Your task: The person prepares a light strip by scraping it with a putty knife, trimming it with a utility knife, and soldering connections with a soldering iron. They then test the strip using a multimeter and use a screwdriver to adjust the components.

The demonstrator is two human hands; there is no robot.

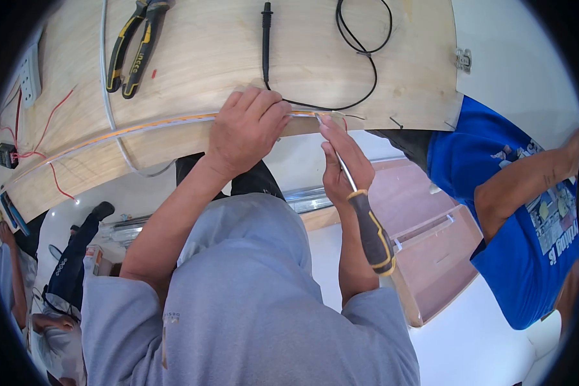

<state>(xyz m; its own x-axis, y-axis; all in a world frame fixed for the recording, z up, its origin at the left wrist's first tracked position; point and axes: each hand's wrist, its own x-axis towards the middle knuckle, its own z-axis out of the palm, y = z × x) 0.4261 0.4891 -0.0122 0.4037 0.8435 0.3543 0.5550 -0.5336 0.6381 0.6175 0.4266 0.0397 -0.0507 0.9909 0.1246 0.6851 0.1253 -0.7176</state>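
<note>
My left hand point(248, 128) is closed over a long, thin orange-and-white LED strip point(154, 123) that runs along the near edge of the wooden board. In my right hand point(346, 161) is a screwdriver point(372, 233) with a black-and-yellow handle. Its handle points down toward me, and its shaft tip meets the strip's right end by my fingertips. Thin wires stick out from that end, partly hidden by the fingers. Just beyond my left hand lies a black test probe point(266, 45) with its looped cable.
Black-and-yellow pliers point(138, 51) lie on the wooden board point(199, 45), left of the probe. A white power strip point(30, 74) and red wires point(56, 106) are at far left. Nails stick up near the right edge. A person in a blue shirt point(489, 186) stands at right, beside an open brown case point(441, 257).
</note>
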